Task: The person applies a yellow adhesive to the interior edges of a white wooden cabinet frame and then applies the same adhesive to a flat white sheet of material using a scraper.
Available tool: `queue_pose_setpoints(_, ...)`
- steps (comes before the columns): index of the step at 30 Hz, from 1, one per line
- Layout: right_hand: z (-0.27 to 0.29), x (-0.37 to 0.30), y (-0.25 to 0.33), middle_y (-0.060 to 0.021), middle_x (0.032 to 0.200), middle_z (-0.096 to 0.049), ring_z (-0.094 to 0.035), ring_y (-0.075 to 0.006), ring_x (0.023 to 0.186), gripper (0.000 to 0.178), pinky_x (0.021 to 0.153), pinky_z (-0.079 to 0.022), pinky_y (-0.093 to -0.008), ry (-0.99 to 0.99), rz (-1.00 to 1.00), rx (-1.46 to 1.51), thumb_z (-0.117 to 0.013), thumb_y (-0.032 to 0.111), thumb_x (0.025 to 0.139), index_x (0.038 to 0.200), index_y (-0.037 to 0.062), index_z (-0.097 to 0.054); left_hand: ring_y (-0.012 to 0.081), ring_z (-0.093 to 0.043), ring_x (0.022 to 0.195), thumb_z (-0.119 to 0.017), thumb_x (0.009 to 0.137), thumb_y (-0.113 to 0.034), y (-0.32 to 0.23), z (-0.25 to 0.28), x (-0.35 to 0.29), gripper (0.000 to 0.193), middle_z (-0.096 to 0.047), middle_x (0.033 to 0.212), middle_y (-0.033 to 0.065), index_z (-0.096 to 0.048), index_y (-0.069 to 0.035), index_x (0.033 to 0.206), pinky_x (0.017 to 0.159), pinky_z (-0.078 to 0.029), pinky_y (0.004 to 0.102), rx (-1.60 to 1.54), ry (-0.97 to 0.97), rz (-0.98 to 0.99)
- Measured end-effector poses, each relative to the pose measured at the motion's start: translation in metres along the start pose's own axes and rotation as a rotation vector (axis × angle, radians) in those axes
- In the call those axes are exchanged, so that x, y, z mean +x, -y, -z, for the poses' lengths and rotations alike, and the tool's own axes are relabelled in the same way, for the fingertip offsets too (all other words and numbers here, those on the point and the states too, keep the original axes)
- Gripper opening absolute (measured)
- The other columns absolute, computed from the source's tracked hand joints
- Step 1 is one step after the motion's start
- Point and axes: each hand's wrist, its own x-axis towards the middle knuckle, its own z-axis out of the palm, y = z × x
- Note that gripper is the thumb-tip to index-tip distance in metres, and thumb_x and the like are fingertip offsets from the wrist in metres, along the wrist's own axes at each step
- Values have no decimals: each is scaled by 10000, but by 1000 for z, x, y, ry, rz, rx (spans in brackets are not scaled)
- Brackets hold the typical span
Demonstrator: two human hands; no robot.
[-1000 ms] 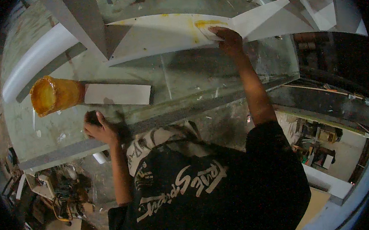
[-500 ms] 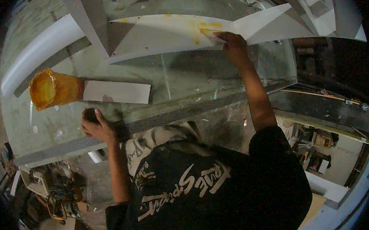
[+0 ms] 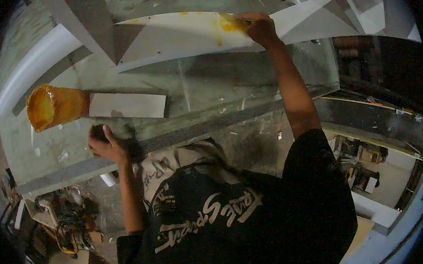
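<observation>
Tabletop [image 3: 159,79] greenish, scuffed; right hand [image 3: 262,29] at white panel [image 3: 180,38]; floor [image 3: 242,152] cluttered

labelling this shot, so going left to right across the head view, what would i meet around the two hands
Yellow-orange cup → left hand → yellow smear → right hand

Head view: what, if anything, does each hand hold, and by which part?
The right hand seems to pinch a flat, yellow-smeared spreader by its right end. Whether the left hand holds anything cannot be told.
</observation>
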Motion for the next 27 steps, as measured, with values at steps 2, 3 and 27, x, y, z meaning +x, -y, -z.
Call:
queue_pose_setpoints(2,-5,1,-5,-96,1017,-717,-680,-286,915,263,830,-535,-390,-29,35,-23,-660,137,800,1040,200,-748,336,-439,1182,-596,910,-514,-2,0,-1,616,-562,1213,187,-537,-14,1264,1035,-290,461,-28,-24,29)
queue_pose_setpoints(3,-6,0,-8,-96,1035,-714,-678,-285,923,297,842,-532,-391,-60,73,-45,-654,103,788,1051,206,-746,336,-439,1182,-596,910,-514,-4,0,0,616,-562,1213,187,-537,-14,1264,1035,-290,461,-29,-18,29)
queue_pose_setpoints(27,132,-3,11,-147,1049,-688,-636,-337,997,247,911,-490,-415,-36,127,-244,-663,124,844,1081,71,-704,329,-458,1196,-576,913,-521,13,-3,1,591,-582,1191,162,-541,-43,1260,1051,-250,465,47,-37,-2)
